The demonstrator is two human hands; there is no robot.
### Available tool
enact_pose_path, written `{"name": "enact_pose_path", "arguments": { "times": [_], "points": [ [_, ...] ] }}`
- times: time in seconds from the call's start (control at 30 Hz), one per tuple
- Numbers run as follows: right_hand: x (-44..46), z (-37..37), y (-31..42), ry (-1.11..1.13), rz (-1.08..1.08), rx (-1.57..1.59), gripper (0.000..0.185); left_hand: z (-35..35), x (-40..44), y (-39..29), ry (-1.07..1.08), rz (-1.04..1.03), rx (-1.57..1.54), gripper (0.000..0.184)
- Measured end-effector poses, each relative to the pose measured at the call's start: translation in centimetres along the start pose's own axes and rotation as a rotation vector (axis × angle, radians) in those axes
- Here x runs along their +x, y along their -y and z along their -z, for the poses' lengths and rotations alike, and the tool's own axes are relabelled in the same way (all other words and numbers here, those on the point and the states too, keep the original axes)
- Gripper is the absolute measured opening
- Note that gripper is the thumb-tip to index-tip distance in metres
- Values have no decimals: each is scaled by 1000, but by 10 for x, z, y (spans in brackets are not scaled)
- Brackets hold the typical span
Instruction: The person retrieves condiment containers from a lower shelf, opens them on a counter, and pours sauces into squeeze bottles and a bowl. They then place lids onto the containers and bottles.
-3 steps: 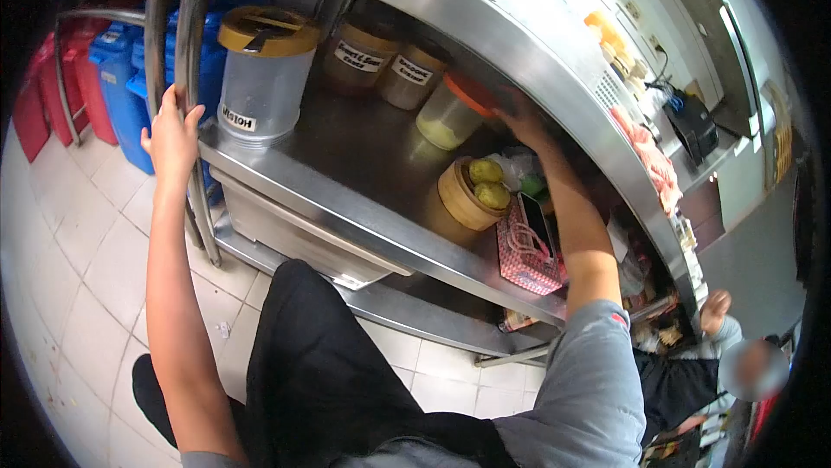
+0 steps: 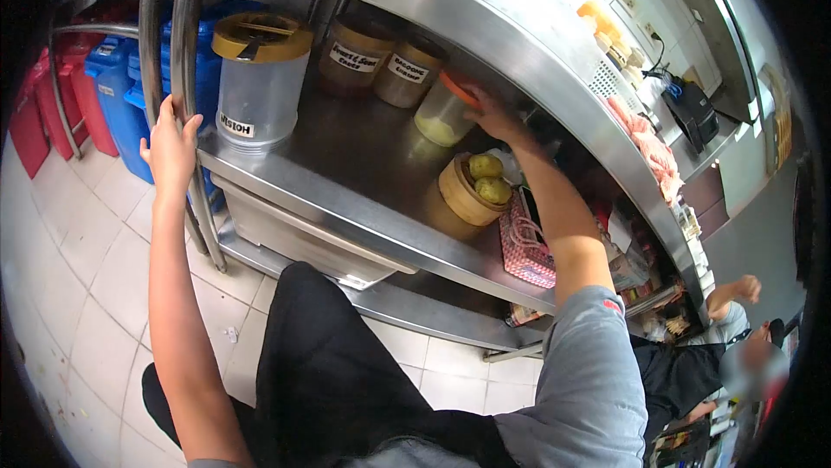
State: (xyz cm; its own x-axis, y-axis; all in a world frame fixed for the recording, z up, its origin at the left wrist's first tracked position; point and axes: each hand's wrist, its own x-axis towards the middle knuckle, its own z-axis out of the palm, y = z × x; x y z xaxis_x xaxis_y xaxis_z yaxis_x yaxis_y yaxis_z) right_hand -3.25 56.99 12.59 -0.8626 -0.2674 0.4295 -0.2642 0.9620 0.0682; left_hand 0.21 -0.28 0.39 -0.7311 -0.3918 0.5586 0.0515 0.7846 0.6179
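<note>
My left hand grips the steel table leg at the left end of the shelf, with the thumb sticking out. Reaching under the tabletop, my right hand has its fingers at the orange lid of a clear plastic jar. Some pale yellow contents lie at the bottom of this jar, which stands on the shelf; the fingertips are partly hidden. Close below my right forearm is a round bamboo steamer holding green-yellow fruit.
A large clear tub and two labelled jars share the steel shelf. A pink checked basket sits near its front edge. Blue bins stand at left. Another person is at the far right.
My right hand has moved left onto the orange lid of the jar. The left hand keeps its place on the leg. At right, the other person's arm has shifted.
</note>
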Motion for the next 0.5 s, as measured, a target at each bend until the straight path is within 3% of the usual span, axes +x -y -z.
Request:
{"name": "enact_pose_path", "arguments": {
  "times": [0.03, 0.1, 0.13, 0.2, 0.27, 0.33, 0.4, 0.5],
  "points": [
    [4, 0, 6, -37, 0, -36, 53, -3, -9, -2, 6, 5, -12, 58],
    [17, -3, 15, -121, -14, 257, 49, -3, -8, -3, -13, -19, -7, 57],
    [23, -2, 16, -147, -21, 572, 47, -3, -7, -3, -14, -22, -11, 57],
    [41, 1, 13, -61, -53, 752, 44, -3, -6, -2, -13, -27, -20, 57],
    [58, 6, -9, 153, -108, 481, 41, -4, -8, -1, -20, -23, -23, 58],
    [39, 35, -11, 169, -16, -33, 37, -6, -9, 0, -35, -25, -21, 58],
    [24, 45, -9, 143, 43, -288, 35, -6, -9, 1, -33, -26, -28, 57],
    [15, 34, -8, 47, 98, -271, 34, -6, -9, 0, -29, -36, -45, 57]
  ]
}}
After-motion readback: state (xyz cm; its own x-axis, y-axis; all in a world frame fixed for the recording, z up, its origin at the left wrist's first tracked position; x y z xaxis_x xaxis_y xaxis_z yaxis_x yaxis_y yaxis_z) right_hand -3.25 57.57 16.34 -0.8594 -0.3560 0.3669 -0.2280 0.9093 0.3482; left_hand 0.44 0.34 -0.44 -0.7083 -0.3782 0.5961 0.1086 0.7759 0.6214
